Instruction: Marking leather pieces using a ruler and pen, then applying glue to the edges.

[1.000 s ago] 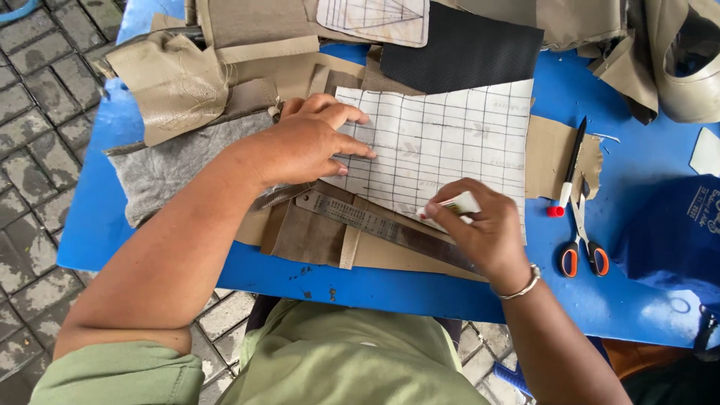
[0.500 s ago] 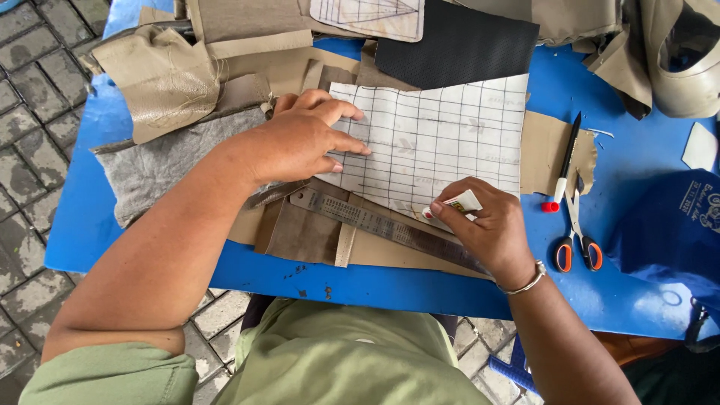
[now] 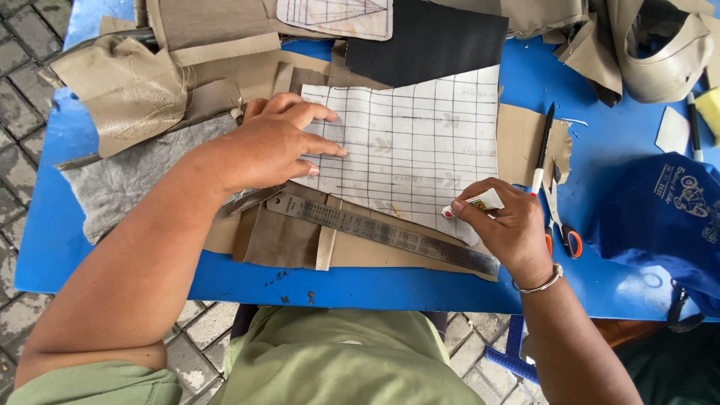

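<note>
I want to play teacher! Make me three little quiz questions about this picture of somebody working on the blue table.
1. True or false: the left hand lies flat on the white gridded sheet.
2. What does the right hand pinch? A) orange-handled scissors B) small white marker with a red tip C) long grey metal ruler
3. Which tool lies along the sheet's lower edge?

Key:
1. True.
2. B, the small white marker; the orange-handled scissors lie on the blue table.
3. The long grey metal ruler.

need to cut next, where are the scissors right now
In the head view the scissors lie on the blue table just right of the right hand, below the black pen and left of the blue bag.
</note>
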